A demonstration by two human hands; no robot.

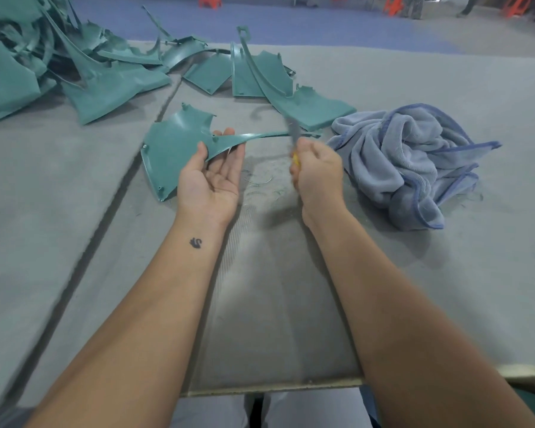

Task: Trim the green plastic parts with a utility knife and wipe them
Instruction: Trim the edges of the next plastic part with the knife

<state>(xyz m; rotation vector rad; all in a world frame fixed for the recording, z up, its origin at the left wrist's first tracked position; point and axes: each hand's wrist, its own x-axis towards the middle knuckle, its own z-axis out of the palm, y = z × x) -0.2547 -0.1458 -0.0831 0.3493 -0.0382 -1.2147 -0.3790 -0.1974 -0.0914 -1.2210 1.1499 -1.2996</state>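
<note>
Plastic first: the curved green plastic panel (170, 143) I am working on is a matte teal shell, broad and fan-shaped on its left side, with small moulded pegs along its rim, and it narrows to a long thin strip that runs out to the right. Its broad end rests on the grey felt-covered table (74, 211), just in front of me and left of centre, while the thin strip is lifted off the surface.

My left hand (212, 177) lies palm up beneath the panel where it begins to narrow. The fingers are nearly straight and close together under the plastic, and my thumb presses down on its top face, so the panel is pinched between thumb and fingers.

My right hand (317, 171) is curled into a fist around the yellow-handled utility knife (294, 140), knuckles toward me. The grey blade points up and away and is blurred; it meets the thin strip near its far end.

A crumpled blue-grey towel (414, 162) lies on the table just right of that hand. More green plastic parts (260, 75) lie beyond, and a larger heap (28, 57) sits at far left.
</note>
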